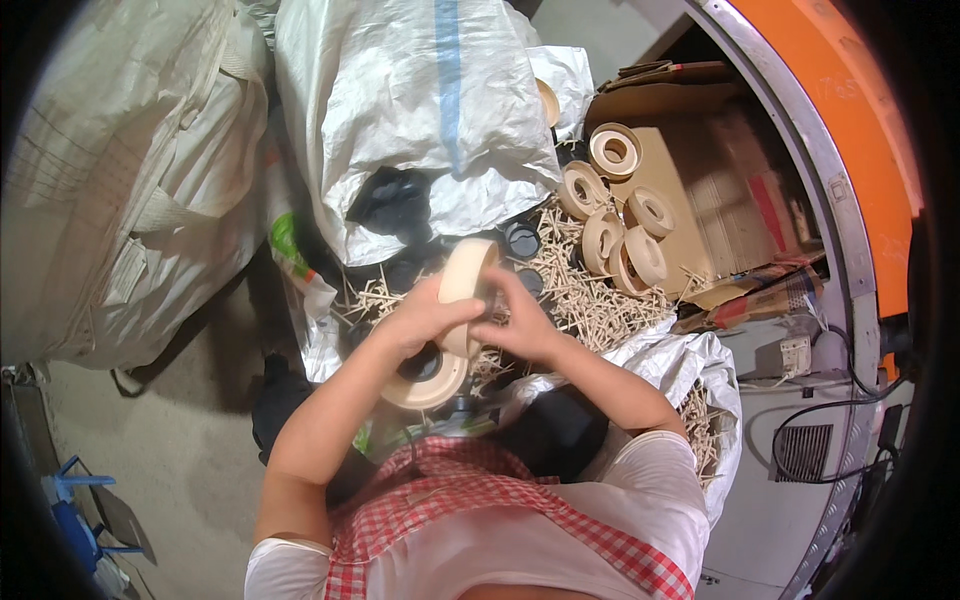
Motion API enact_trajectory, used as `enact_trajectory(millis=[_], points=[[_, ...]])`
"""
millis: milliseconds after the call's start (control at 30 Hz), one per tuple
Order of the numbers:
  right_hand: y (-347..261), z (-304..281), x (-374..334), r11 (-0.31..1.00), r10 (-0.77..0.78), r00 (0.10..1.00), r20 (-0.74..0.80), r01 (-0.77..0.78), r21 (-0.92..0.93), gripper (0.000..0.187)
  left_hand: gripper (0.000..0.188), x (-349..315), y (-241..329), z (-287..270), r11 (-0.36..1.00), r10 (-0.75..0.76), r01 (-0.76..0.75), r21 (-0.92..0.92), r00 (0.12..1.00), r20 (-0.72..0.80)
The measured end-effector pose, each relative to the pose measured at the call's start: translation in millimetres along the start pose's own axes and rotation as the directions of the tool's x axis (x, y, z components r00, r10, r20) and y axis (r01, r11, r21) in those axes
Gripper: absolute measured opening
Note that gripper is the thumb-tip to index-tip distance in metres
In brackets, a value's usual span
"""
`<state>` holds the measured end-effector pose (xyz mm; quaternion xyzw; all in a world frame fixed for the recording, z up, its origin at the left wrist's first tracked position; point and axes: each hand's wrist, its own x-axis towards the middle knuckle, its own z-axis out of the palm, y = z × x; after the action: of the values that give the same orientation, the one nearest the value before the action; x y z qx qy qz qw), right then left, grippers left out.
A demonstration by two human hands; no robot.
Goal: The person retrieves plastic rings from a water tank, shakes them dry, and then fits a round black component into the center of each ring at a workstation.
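Note:
A cream-coloured round ring (466, 272), perhaps plastic or wood, is held up on edge before me. My left hand (425, 318) grips its lower left side. The fingers and thumb of my right hand (518, 318) curve against its right side, slightly blurred; whether a small stick is between them I cannot make out. Just beneath, a second cream ring (425, 392) lies tilted, with something black showing in its middle. Small pale sticks (600, 310) lie heaped to the right of my hands. Several black round caps or cups (522, 240) lie among them.
Several cream rings (640, 255) are piled by an open cardboard box (715, 200). A white woven sack (390, 90) with a blue stripe stands ahead, bulky sacks (130, 190) at left. An orange-edged machine (860, 110) with black cables (800, 475) borders the right. Another sack (712, 400) holds sticks.

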<state>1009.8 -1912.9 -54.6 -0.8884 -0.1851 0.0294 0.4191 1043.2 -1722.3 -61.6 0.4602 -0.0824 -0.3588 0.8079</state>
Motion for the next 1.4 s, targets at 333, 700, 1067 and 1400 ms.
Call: enact_trajectory(millis=[333,700,1067,1400], points=[[57,-20,2,0.726,0.482,0.813,0.328,-0.579,0.37,0.072,0.05,2,-13,13,0.931,0.196,-0.142,0.337,0.972,-0.13],[37,-4,13,0.622,0.503,0.847,0.171,-0.492,0.609,0.07,0.05,13,-31,9,0.943,0.135,-0.092,0.319,0.984,-0.116],[40,-15,0,0.688,-0.626,0.746,0.227,0.665,-0.29,0.052,0.036,19,-4,-3,0.979,-0.133,0.14,0.149,0.99,-0.057],[38,-11,-2,0.653,0.357,0.91,0.21,-0.404,0.64,0.086,0.054,16,-12,17,0.937,0.147,-0.113,0.331,0.986,-0.08]])
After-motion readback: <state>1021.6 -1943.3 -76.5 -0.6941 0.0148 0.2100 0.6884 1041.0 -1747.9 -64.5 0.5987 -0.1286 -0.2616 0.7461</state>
